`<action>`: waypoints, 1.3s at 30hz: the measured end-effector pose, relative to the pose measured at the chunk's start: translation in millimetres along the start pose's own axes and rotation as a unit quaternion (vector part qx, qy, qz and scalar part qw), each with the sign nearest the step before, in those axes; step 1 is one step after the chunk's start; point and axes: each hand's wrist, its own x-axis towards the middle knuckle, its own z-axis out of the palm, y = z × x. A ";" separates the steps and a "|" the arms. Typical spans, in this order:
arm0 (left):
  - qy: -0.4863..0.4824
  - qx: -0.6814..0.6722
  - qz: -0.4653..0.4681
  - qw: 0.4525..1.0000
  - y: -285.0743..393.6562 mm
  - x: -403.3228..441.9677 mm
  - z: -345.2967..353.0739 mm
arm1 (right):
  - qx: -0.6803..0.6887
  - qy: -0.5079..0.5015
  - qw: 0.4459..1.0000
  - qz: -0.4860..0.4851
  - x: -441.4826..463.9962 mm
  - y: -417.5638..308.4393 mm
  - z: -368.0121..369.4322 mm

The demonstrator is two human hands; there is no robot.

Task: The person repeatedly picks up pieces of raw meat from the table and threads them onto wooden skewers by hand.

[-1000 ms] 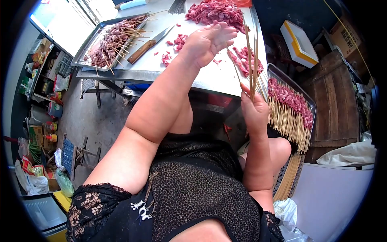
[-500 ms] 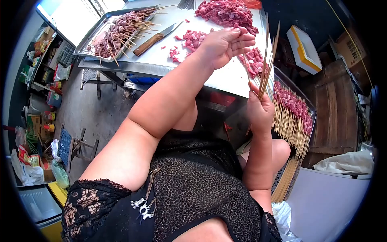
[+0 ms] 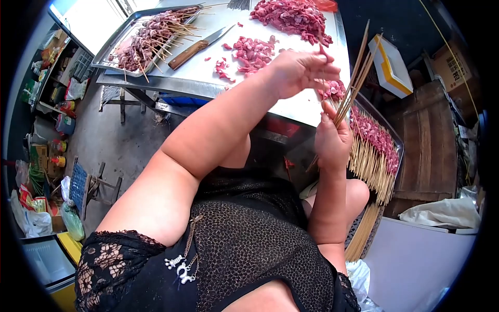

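In the head view my right hand [image 3: 333,140] is closed around several bamboo skewers [image 3: 358,83] that fan upward. One skewer stands apart from the bunch and points toward my left hand. Slightly blurred, my left hand [image 3: 304,74] is above it, pinching a small piece of raw meat [image 3: 325,54] at the fingertips. Partly behind the hands, a small heap of cut meat [image 3: 335,89] lies on the table edge. More meat pieces [image 3: 253,53] lie left of my left hand, and a large meat pile [image 3: 291,18] is at the back.
On the white table [image 3: 208,78] are a wooden-handled knife [image 3: 200,48] and a metal tray [image 3: 112,65] of meat skewers. At the right stands another tray [image 3: 399,148] with rows of threaded skewers, with bare skewers [image 3: 366,231] below. A small stool [image 3: 80,184] stands on the floor at left.
My left hand has moved right and down, closer to my right hand, with the meat piece at its fingertips. The skewer bunch in my right hand leans further right.
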 end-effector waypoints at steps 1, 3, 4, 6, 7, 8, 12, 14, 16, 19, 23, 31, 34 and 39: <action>0.000 0.009 -0.006 1.000 -4.4 -1.3 3.6 | 0.008 0.004 1.000 -0.018 2.7 -2.7 0.8; -0.002 -0.002 -0.013 1.000 -6.5 -0.1 5.1 | 0.020 0.002 0.999 -0.037 6.5 -2.4 -1.9; -0.004 -0.012 -0.018 1.000 -6.6 1.3 5.9 | 0.026 0.000 0.999 -0.046 8.4 -2.2 -3.2; 0.000 -0.013 -0.025 1.000 -9.4 1.0 5.6 | 0.022 0.003 0.999 -0.048 9.0 -4.7 -1.3; -0.019 0.033 -0.055 0.998 -11.7 -1.3 6.5 | 0.021 0.004 0.999 -0.049 9.0 -6.4 -1.2; -0.038 0.079 -0.085 0.992 -12.9 -3.4 7.0 | 0.036 -0.002 0.998 -0.047 9.2 -8.9 -2.4; -0.020 0.164 -0.036 0.986 9.5 -8.6 -0.8 | 0.024 -0.016 0.999 -0.046 7.7 -5.5 -4.5; 0.058 0.142 0.108 0.982 19.0 -2.6 -8.5 | 0.013 -0.018 0.999 -0.046 3.7 -3.1 -4.0; 0.081 0.094 0.138 0.983 27.4 -5.4 -15.5 | -0.034 -0.017 0.999 -0.029 -0.3 0.9 -4.9; 0.115 0.100 0.144 0.978 30.0 -8.8 -14.4 | -0.032 -0.021 0.999 -0.017 -3.4 2.4 -5.3; 0.109 0.113 0.138 0.978 30.3 -9.1 -14.8 | -0.028 -0.017 0.999 -0.024 -3.9 9.9 -10.0; 0.108 0.102 0.118 0.982 32.1 -9.2 -20.2 | -0.048 -0.002 0.999 -0.017 -6.2 7.9 -8.0; 0.109 0.101 0.111 0.983 32.8 -9.2 -20.5 | -0.046 -0.004 0.999 -0.015 -5.5 8.8 -10.2; 0.105 0.105 0.119 0.982 32.1 -9.5 -21.4 | -0.054 0.001 0.998 -0.020 -5.0 10.3 -10.6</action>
